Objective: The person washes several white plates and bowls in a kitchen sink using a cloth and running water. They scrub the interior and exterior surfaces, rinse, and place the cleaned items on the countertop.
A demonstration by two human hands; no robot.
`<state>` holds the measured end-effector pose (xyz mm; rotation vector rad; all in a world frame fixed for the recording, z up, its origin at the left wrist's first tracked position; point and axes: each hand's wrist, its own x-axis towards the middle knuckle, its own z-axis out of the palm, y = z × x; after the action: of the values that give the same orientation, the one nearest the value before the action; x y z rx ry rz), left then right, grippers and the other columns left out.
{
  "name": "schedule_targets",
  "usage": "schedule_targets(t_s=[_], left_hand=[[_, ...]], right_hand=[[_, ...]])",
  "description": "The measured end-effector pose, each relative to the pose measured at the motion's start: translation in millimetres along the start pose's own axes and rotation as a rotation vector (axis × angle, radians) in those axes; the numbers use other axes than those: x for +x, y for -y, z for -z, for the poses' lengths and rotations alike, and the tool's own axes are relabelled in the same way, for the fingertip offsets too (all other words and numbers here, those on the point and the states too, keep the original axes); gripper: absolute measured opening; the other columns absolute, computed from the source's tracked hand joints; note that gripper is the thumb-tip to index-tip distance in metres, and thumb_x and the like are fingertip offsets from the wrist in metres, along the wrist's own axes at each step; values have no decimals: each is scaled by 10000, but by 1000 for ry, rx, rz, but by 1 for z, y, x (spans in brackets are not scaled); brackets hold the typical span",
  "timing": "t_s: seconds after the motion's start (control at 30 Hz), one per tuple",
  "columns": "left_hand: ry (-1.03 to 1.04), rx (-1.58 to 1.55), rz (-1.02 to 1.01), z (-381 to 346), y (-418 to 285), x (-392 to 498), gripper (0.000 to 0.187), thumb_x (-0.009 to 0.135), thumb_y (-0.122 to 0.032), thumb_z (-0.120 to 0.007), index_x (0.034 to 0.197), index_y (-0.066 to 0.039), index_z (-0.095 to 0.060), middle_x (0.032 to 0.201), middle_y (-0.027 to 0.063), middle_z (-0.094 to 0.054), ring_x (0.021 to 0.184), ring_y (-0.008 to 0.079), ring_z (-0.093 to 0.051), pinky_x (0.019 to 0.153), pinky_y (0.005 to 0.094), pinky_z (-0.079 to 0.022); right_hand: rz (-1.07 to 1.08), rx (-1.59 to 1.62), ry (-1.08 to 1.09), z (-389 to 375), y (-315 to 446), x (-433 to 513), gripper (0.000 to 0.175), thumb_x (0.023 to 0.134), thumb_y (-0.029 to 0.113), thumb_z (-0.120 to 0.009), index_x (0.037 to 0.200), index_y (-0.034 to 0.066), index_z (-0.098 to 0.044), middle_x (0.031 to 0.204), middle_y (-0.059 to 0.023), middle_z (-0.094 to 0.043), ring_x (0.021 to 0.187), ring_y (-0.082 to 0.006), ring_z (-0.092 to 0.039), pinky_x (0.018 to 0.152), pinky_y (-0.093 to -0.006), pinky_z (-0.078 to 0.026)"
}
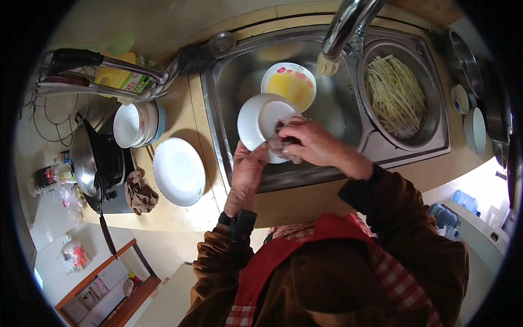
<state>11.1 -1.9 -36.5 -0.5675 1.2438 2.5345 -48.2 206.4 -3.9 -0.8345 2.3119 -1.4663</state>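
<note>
Over the large steel sink basin (351, 122), my left hand (248, 165) grips the lower rim of a white dish (255, 118), its underside with the foot ring turned up. My right hand (312, 141) presses a wet brown cloth (282, 149) against that dish's right side. Just beyond, a white bowl with red hearts (289, 83) sits in the basin with yellowish liquid in it. The chrome faucet (341, 32), with a cloth-like cover on its spout, hangs above the basin. In the round side basin (435, 102) lie many pale cut strips (394, 96) of what looks like a vegetable.
Left of the sink stand a white oval plate (179, 171), nested bowls (130, 124), a crumpled brown cloth (140, 194) and a lidded wok (85, 159). Ladles (130, 67) extend over the counter's far left. Small bowls (474, 131) and metal pans (466, 61) line the right edge.
</note>
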Motion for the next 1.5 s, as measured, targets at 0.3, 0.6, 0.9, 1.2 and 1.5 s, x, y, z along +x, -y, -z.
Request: schedule_targets(t_s=[0.3,0.6,0.9,1.2,1.5], left_hand=[[28,105,-16,-12,-10,-17,481,847,-24,-719,1285,-74,-528,1188,72,-647,1074,201,-634,925,386,-532],[-34,152,-69,-1,-27,-23,468,857,-36,-714,1284,-76,-528,1188,81,-647,1075,198,-633,922,372,-531],[-73,303,-93,2,-29,-25,426,865,-36,-702,1258,-51,-541,1169,70,-654,1065,150,-610,947,316,-482],[79,535,-274,-15,-15,-7,269,850,40,-637,1109,-30,-607,1082,23,-655,1006,110,-601,905,282,-479],[86,698,-136,-38,-25,-24,258,872,19,-668,1116,-34,-602,1065,16,-667,975,80,-593,873,267,-489]], right_hand=[[-217,-221,-531,-10,-58,34,175,840,148,-628,1004,88,-620,1011,-167,-595,936,-387,-586,802,-459,-486],[-496,-832,249,-15,-134,-28,278,804,135,-658,1081,123,-670,1142,-194,-616,1041,-352,-615,859,-418,-507],[-747,-106,491,0,-124,-6,389,753,243,-748,1082,68,-637,1002,-163,-677,949,-315,-650,838,-373,-513],[263,-117,-302,-27,23,11,373,707,189,-793,1000,49,-610,1163,-106,-488,1068,-297,-532,876,-389,-481],[-379,428,-612,-8,-34,53,427,954,325,-550,1298,73,-519,1146,-116,-628,1049,-253,-605,938,-358,-464]])
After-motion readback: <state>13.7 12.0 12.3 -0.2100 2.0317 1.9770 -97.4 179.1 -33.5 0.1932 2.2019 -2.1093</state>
